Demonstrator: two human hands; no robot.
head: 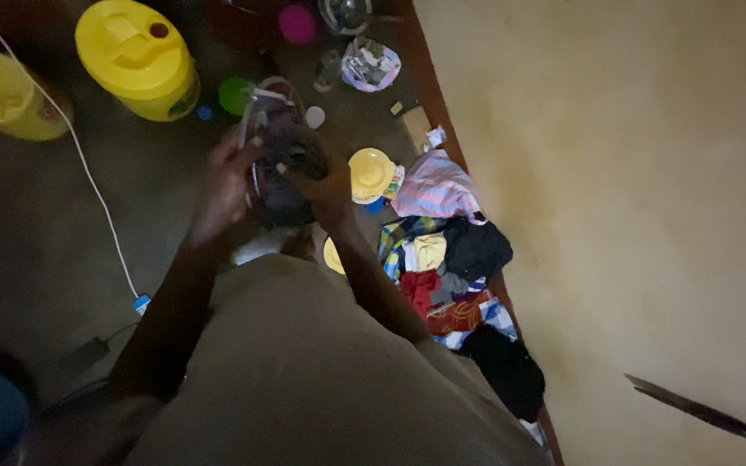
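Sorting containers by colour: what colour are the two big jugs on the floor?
Both jugs are bright yellow, seen in the head view.

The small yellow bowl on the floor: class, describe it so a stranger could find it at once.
Start at the pale wall and follow its base to the heap of clothes. At the heap's upper left edge, beside the right hand, sits the yellow bowl. Unlike the two yellow containers, it is small, shallow and round.

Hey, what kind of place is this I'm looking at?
Probably a room in a home: yellow jerrycans stand on the bare floor, and a pile of clothes lies along the plain wall.
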